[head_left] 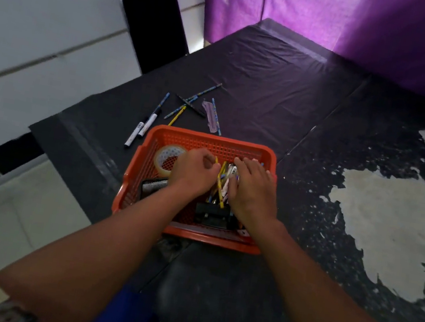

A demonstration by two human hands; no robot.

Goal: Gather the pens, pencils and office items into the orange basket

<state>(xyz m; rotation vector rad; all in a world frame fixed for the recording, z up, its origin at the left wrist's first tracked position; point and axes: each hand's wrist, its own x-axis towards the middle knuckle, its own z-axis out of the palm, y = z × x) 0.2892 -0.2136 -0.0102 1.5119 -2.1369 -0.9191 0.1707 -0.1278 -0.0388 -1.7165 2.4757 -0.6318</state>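
We see both hands inside the orange basket (150, 136) — the left hand (195, 170) curled, pinching a yellow pencil (219, 181), the right hand (253, 188) spread flat over the pile. A tape roll (162, 156) lies beside them. Markers (142, 128) and pencils (187, 104) lie beyond on the black table (261, 79) — purple curtain (369, 24) behind.

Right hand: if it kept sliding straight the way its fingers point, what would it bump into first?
Probably the far wall of the orange basket. The right hand lies over the pens inside, fingers aimed at that wall; depth is hard to judge.
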